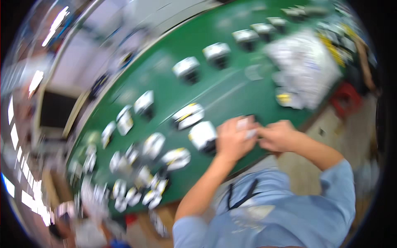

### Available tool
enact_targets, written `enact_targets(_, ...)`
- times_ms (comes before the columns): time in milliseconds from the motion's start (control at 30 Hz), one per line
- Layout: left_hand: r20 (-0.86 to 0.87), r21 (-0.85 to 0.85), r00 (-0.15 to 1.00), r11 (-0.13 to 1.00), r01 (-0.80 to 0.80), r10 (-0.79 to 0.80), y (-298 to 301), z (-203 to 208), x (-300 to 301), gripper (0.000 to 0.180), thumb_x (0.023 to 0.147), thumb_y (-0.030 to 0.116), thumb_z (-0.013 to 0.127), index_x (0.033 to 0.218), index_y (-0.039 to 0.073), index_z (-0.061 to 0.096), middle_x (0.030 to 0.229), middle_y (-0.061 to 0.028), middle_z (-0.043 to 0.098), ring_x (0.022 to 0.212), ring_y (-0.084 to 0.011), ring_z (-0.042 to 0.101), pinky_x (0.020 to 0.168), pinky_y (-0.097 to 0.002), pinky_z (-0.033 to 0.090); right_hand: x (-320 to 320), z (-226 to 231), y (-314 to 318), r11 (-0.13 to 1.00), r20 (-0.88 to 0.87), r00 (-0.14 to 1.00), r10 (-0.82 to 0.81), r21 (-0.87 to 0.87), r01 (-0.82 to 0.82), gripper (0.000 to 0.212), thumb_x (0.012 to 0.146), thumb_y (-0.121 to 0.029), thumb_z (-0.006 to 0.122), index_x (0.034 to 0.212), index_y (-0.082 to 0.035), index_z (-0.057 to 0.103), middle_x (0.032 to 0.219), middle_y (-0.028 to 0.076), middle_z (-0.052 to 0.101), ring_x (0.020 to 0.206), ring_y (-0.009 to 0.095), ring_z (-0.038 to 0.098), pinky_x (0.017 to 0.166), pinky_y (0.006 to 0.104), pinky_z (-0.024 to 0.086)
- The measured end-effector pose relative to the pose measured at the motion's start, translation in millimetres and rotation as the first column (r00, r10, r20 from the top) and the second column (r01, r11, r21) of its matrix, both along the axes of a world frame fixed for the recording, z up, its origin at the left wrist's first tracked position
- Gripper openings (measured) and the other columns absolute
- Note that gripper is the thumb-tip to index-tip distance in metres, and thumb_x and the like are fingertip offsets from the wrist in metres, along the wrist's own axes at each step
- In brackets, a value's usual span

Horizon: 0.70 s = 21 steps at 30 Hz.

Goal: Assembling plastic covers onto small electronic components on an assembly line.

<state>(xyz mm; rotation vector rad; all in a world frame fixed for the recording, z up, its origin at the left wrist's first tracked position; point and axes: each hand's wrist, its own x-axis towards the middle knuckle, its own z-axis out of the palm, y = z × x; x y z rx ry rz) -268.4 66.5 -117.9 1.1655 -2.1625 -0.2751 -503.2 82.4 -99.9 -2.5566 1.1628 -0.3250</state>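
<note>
At the near edge of the green table, my left hand (236,139) is closed round a small white-and-black item (245,124), blurred and mostly covered by the fingers. My right hand (278,135) meets it from the right, its fingers pinched together against the item; what they grip is hidden. Just left of my left hand sits a white block-shaped piece with a black base (203,136). Behind that lies a white piece with yellow and black bands (189,116). Motion blur hides finer detail.
The green table (231,93) carries a row of white-and-black pieces (216,53) along its far side. Several white-and-yellow pieces (154,145) lie scattered at left. A heap of white plastic bags (304,66) is at right, near a red container (346,99). Another person (89,233) is at lower left.
</note>
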Motion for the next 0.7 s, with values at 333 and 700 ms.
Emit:
enact_targets(333,0.114,-0.008,0.993,1.0,0.014,-0.013,7,-1,-2,0.058,0.085,0.032,0.089,0.135,0.006,0.071,0.132,-0.0131,0.068,0.115,-0.0373,0.06,0.1,-0.05,0.047,-88,39,-21,0.857,0.362,0.831,-0.422,-0.14,0.496,0.019,0.092,-0.015,0.082,0.111,-0.012,0.083,0.085,0.008,0.071,0.081,0.03,0.067,0.075,0.0429,0.054)
enact_targets(700,0.168,0.046,0.986,0.999,-0.007,-0.001,6,-2,0,0.065,0.086,0.033,0.088,0.142,0.007,0.069,0.136,-0.0136,0.066,0.119,-0.0374,0.058,0.104,-0.05,0.046,-128,46,-106,0.887,-0.121,0.932,-0.342,-0.369,0.277,0.021,0.088,-0.02,0.081,0.109,-0.016,0.082,0.091,0.004,0.069,0.092,0.029,0.063,0.085,0.0426,0.053)
